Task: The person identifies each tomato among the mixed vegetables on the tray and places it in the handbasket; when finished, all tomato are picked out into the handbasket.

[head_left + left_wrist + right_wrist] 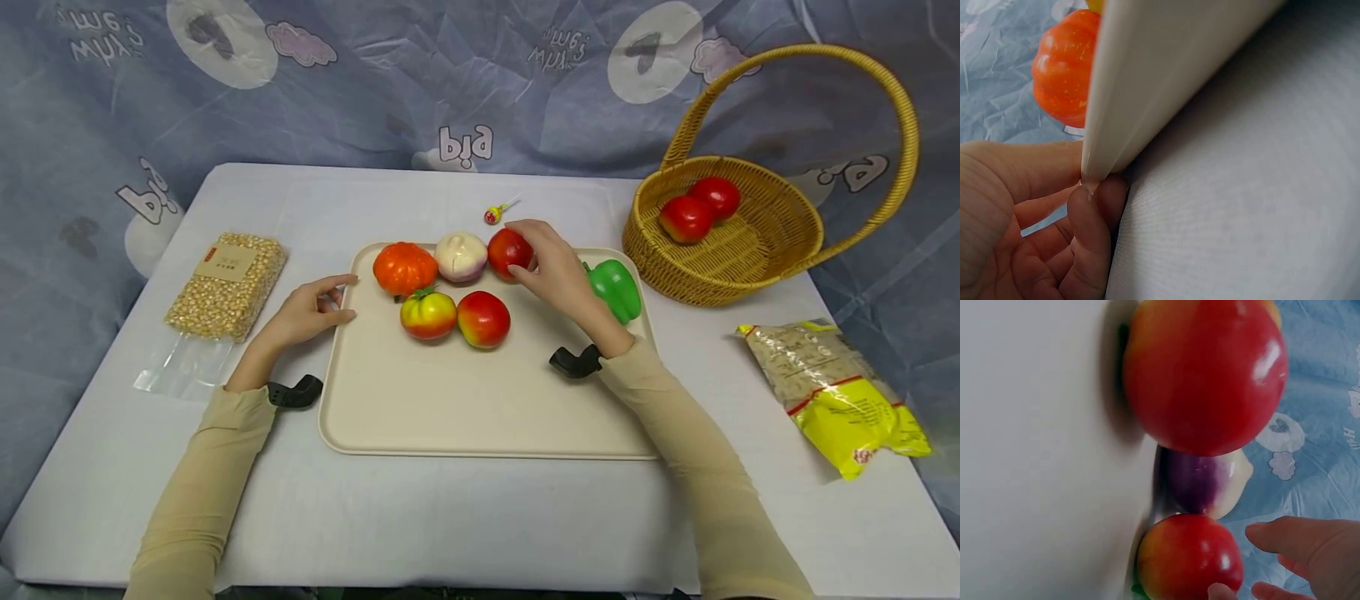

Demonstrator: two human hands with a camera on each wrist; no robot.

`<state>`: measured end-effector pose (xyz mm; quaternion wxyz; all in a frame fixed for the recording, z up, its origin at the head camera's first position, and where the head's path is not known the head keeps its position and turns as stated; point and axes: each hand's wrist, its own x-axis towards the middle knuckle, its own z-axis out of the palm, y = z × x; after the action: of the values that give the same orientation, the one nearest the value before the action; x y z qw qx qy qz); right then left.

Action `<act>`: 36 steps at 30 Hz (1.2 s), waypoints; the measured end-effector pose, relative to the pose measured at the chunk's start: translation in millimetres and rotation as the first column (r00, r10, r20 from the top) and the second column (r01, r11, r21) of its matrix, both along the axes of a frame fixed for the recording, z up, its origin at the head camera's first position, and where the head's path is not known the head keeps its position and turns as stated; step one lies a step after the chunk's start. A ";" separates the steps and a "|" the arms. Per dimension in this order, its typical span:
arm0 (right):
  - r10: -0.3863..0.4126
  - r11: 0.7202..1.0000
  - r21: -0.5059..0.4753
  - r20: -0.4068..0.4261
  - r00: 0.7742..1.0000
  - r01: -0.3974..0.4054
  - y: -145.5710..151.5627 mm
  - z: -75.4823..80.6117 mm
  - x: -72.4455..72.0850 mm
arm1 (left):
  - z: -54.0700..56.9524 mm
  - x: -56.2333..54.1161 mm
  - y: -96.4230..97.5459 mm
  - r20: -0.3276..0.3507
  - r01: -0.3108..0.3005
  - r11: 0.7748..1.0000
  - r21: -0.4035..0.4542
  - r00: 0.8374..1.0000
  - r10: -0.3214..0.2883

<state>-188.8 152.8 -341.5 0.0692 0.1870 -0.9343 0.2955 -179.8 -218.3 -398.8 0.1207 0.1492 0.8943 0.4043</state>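
My left hand (306, 312) grips the left rim of a beige tray (480, 417); in the left wrist view its thumb and fingers (1088, 215) pinch the rim from both sides. Over a red-and-yellow tomato (507, 252) at the tray's back arches my right hand (558, 271). In the right wrist view the index finger (1285, 536) stands apart from that tomato (1188, 559), while the thumb tip overlaps its lower edge. Beside it sit a white-and-purple bulb (461, 257) and an orange pumpkin (405, 268). Two more tomatoes (483, 320) lie in front.
A green bell pepper (617, 290) lies at the tray's right, partly behind my wrist. The wicker basket (675, 279) at back right holds two red fruits. A lollipop (493, 214) lies behind the tray. Bags flank it: corn kernels (202, 300) left, a yellow packet (840, 400) right.
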 end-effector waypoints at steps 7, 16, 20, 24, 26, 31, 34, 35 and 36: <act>-0.050 0.995 0.092 0.082 0.995 0.042 -2.6 -9.1 -10.2 | -0.7 -0.4 0.0 -0.001 -0.001 1.000 -0.004 1.000 0.001; -0.107 0.979 0.189 0.151 0.983 0.077 0.3 -13.3 -12.7 | 1.4 -0.3 0.7 0.002 -0.004 1.000 -0.016 1.000 0.004; -0.130 0.973 0.214 0.190 0.973 0.088 1.9 -11.8 -11.3 | 1.5 0.1 1.0 0.000 -0.003 1.000 -0.014 1.000 0.003; -0.115 0.976 0.206 0.193 0.974 0.074 3.3 -9.9 -10.1 | 1.1 0.3 1.3 -0.007 -0.004 1.000 -0.009 1.000 0.004; -0.096 0.978 0.198 0.188 0.977 0.058 4.1 -9.7 -9.3 | 0.4 0.2 1.2 -0.004 -0.006 1.000 -0.008 1.000 0.006; -0.068 0.985 0.167 0.174 0.982 0.039 5.5 -7.5 -3.8 | 0.3 0.5 0.5 0.003 -0.009 1.000 -0.008 1.000 0.009; -0.060 0.990 0.138 0.151 0.987 0.039 6.1 -3.8 2.2 | 0.6 0.3 0.3 0.002 -0.008 1.000 -0.007 1.000 0.008; -0.056 0.991 0.126 0.138 0.989 0.038 6.6 -2.3 4.3 | 0.6 0.1 0.2 0.002 -0.007 1.000 -0.007 1.000 0.007; -0.050 0.993 0.113 0.123 0.991 0.036 7.1 -0.7 6.5 | 0.5 0.0 0.0 0.001 -0.007 1.000 -0.007 1.000 0.007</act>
<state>-182.3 159.9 -342.2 0.0060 0.1512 -0.9556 0.2529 -179.8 -218.3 -398.3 0.1205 0.1454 0.8961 0.4017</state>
